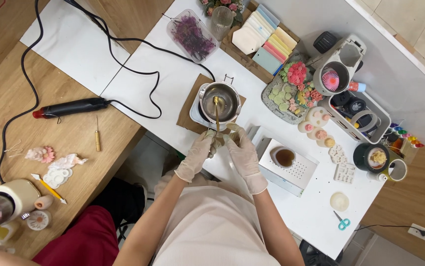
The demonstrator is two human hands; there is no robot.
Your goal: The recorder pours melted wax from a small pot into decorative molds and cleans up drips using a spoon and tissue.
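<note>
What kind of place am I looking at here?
Probably a craft workshop for wax or candle making. A metal pot sits on a small heater, wax-like flowers fill a tray, and white moulds and a heat gun lie on the tables.

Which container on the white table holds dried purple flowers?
The clear plastic tray at the table's far edge, beside a drinking glass; the metal pot nearest the hands holds only liquid and a stirrer.

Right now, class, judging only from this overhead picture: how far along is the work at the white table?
Done: finished pieces lie on the grey tray, and more stand beside it. In hand: both gloved hands meet at the metal pot on its small hotplate, the left hand and right hand around a thin stick dipped in it. Left: the white moulds look unfilled, though they are too small to be sure.
</note>
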